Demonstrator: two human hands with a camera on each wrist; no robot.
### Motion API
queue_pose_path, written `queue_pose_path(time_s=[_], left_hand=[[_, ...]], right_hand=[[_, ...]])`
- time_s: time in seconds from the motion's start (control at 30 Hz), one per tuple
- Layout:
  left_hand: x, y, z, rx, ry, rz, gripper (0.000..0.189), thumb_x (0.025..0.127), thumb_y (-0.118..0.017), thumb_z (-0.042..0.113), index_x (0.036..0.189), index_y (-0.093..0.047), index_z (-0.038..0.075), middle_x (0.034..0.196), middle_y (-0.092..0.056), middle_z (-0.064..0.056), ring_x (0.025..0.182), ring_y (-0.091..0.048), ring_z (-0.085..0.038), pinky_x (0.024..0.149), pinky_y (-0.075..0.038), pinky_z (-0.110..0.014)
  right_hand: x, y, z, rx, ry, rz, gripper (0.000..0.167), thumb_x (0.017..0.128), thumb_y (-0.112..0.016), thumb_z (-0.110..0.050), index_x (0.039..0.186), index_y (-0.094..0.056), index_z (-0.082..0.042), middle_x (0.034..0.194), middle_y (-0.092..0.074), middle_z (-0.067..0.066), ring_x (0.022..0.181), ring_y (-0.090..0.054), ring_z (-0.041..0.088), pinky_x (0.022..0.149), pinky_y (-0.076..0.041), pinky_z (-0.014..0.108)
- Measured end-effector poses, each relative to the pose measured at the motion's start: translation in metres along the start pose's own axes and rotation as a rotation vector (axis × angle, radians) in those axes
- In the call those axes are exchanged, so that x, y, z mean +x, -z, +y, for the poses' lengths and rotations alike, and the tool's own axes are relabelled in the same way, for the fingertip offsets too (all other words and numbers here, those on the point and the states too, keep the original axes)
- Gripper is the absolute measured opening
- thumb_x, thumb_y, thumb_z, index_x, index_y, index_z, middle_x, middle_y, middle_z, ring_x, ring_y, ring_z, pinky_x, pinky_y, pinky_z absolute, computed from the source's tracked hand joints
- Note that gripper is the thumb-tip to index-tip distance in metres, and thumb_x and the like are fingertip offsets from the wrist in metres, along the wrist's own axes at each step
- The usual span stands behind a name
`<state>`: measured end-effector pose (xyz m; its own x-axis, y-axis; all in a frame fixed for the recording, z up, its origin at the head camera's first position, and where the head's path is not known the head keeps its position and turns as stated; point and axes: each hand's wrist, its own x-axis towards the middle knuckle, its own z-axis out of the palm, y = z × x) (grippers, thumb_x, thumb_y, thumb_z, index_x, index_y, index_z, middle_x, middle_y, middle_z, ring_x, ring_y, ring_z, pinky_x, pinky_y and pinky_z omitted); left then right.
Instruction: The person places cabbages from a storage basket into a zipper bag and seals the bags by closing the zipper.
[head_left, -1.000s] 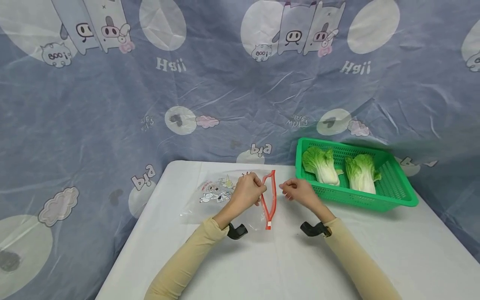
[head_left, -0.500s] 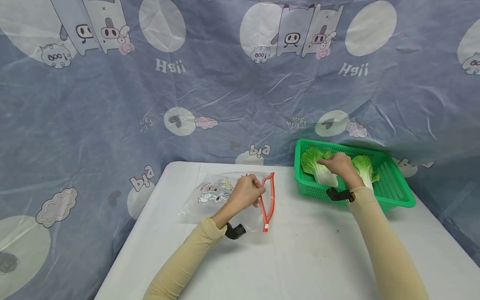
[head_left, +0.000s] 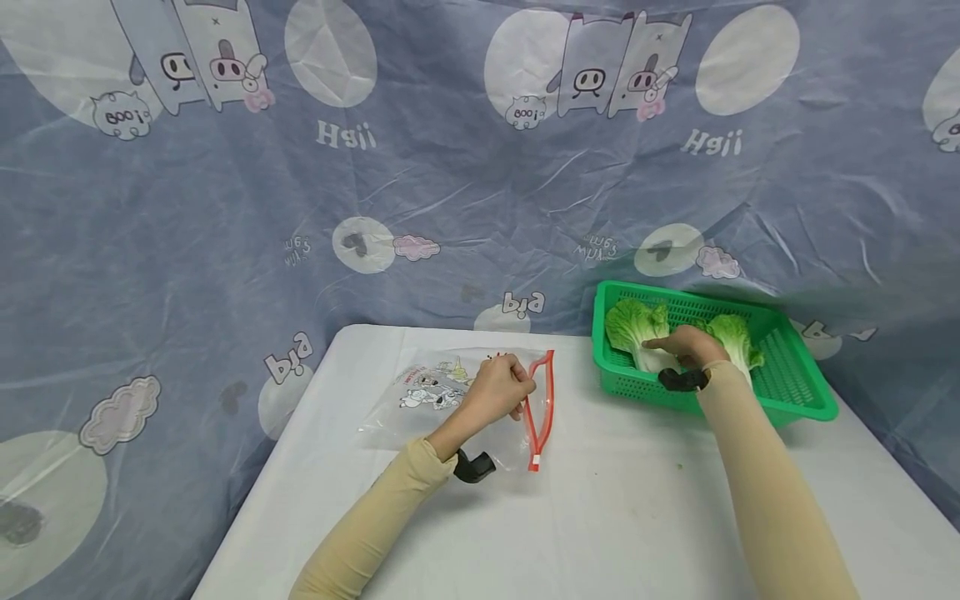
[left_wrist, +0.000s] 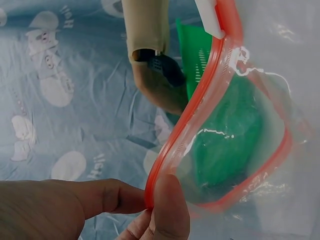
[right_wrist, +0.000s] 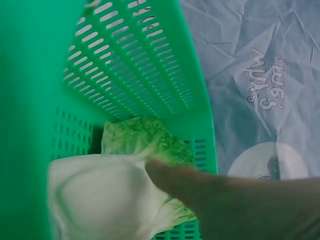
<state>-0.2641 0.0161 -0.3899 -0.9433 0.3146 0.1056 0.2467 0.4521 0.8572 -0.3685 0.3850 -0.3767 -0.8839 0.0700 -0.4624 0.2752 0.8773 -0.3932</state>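
My left hand pinches the red zip edge of a clear zip bag printed with cartoon figures. Close up in the left wrist view, thumb and forefinger hold one red strip, and the bag's mouth gapes beyond it. My right hand is down inside the green basket, at the left of two napa cabbages. Its thumb lies against that cabbage where white stalk meets green leaf. The other fingers are hidden, so I cannot tell whether they grip it.
The second napa cabbage lies in the basket, right of my right hand. A white-covered table carries bag and basket. Behind it hangs a blue-grey printed cloth. Small specks lie on the table in front of the basket.
My right hand has gone from beside the bag's mouth over to the basket and down onto the left cabbage. The left hand stays on the bag's edge.
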Motion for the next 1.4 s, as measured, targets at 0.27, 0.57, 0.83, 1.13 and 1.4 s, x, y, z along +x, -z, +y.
queue_pose_path(time_s=[0.27,0.57,0.83,1.13,1.4], left_hand=[[-0.001,0.001,0.001,0.009,0.001,-0.015,0.008,0.087,-0.06,0.011,0.08,-0.06,0.007,0.057,-0.061,-0.003,0.04,-0.06,-0.013,0.041,-0.048,-0.025],[0.001,0.002,0.003,0.011,-0.007,-0.008,0.008,0.087,-0.06,0.01,0.08,-0.06,0.006,0.059,-0.063,-0.007,0.041,-0.061,-0.015,0.041,-0.05,-0.025],[0.002,0.005,0.002,0.009,-0.012,-0.005,0.008,0.087,-0.059,0.009,0.08,-0.06,0.005,0.058,-0.063,-0.008,0.041,-0.062,-0.016,0.042,-0.052,-0.027],[0.0,0.005,0.003,-0.009,-0.009,0.012,0.008,0.086,-0.06,0.008,0.079,-0.06,0.004,0.056,-0.062,-0.007,0.04,-0.061,-0.015,0.042,-0.051,-0.026],[0.0,0.005,0.003,-0.01,-0.002,0.017,0.008,0.087,-0.061,0.009,0.08,-0.06,0.004,0.057,-0.062,-0.005,0.04,-0.06,-0.013,0.044,-0.051,-0.027]], right_hand=[[0.006,-0.004,0.011,-0.03,0.049,-0.035,0.047,0.095,-0.05,-0.054,0.079,-0.051,-0.009,0.063,-0.036,-0.002,0.055,-0.035,0.014,0.061,-0.039,0.031],[0.013,-0.008,0.018,0.098,0.034,0.033,0.057,0.09,-0.057,-0.055,0.098,-0.052,0.002,0.076,-0.043,0.006,0.069,-0.046,0.02,0.065,-0.045,0.035],[0.0,-0.011,0.011,0.162,0.064,0.126,0.048,0.09,-0.054,-0.054,0.066,-0.039,-0.016,0.059,-0.029,-0.005,0.054,-0.035,0.014,0.067,-0.042,0.04],[-0.022,-0.013,0.004,0.209,0.057,0.334,0.053,0.088,-0.054,-0.058,0.063,-0.036,-0.015,0.058,-0.027,-0.004,0.054,-0.032,0.015,0.053,-0.035,0.032],[-0.052,-0.024,-0.013,0.399,0.132,0.502,0.087,0.087,-0.052,-0.063,0.133,-0.025,0.006,0.108,-0.036,0.022,0.08,-0.036,0.029,0.06,-0.034,0.039]])
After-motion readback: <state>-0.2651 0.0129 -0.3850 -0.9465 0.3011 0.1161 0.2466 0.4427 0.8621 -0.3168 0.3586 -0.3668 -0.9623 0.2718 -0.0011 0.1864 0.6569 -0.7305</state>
